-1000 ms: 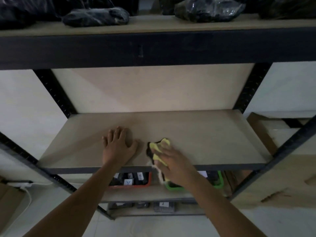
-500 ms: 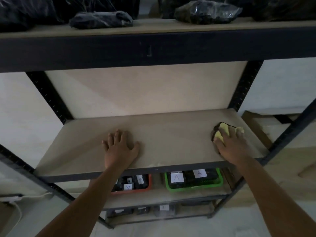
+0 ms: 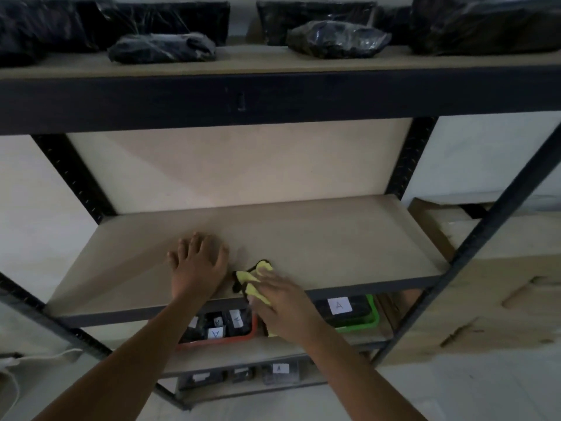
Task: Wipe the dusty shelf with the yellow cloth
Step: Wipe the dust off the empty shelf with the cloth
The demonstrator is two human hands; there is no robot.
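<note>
The bare wooden shelf [image 3: 318, 238] spans the middle of the black metal rack. My left hand [image 3: 197, 268] lies flat on it with fingers spread, left of centre near the front edge. Just to its right, my right hand [image 3: 282, 302] presses the yellow cloth [image 3: 250, 282] with dark edging onto the shelf at the front edge. Part of the cloth is hidden under my palm and part hangs past the edge.
Black plastic-wrapped bundles [image 3: 337, 39] sit on the shelf above. Below, a red bin [image 3: 218, 328] and a green bin [image 3: 352, 311] hold labelled items. Cardboard boxes [image 3: 485, 284] stand to the right of the rack. A white cable [image 3: 18, 363] lies at lower left.
My right hand swept the cloth from the middle to the shelf's right end, then back left to beside my left hand. The left hand stayed planted.
</note>
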